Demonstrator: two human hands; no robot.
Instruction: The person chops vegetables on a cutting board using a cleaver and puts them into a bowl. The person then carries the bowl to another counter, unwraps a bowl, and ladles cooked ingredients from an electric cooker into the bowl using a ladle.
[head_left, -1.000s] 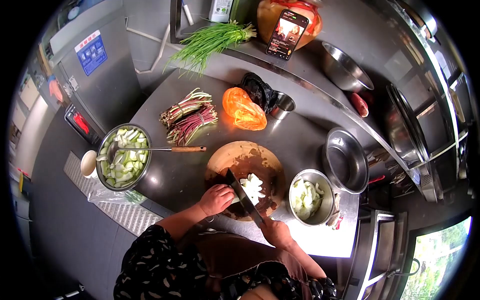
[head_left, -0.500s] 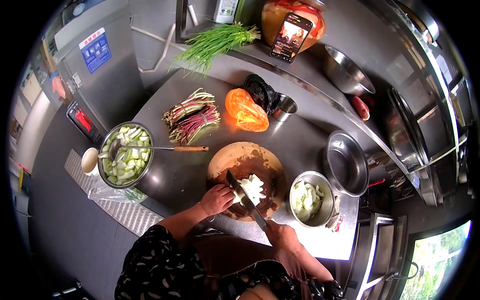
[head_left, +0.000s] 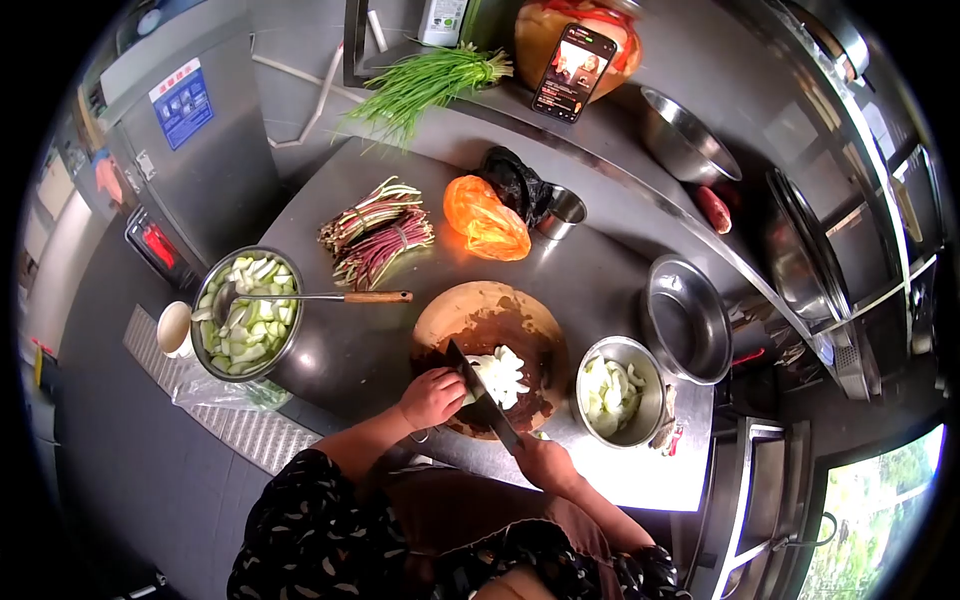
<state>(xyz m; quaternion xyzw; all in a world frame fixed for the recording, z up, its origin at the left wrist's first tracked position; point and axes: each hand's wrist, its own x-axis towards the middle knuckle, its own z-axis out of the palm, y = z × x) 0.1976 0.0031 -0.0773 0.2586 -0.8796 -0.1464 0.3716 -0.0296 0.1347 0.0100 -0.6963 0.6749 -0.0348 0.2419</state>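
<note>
My right hand [head_left: 545,461] grips the handle of a kitchen knife [head_left: 488,404], its dark blade slanting across a round wooden chopping board [head_left: 465,305]. Close to the blade's left side, my left hand [head_left: 433,398] has its fingers curled down on a pale piece of vegetable, mostly hidden beneath them. White cut slices [head_left: 504,378] are heaped on the board just right of the blade. A metal bowl [head_left: 653,400] of pale green-white slices [head_left: 610,392] stands right of the board.
A larger bowl [head_left: 253,377] of green chunks holds a ladle [head_left: 375,296], its handle reaching toward the board. Behind lie bundled purplish stalks [head_left: 385,240], an orange bag [head_left: 485,220], a black bag [head_left: 515,180] and a metal cup [head_left: 565,213]. A metal basin [head_left: 685,325] stands right.
The view has shifted slightly. My right hand and the knife have moved a little up and left relative to the board; my left hand keeps about the same place beside the blade.
</note>
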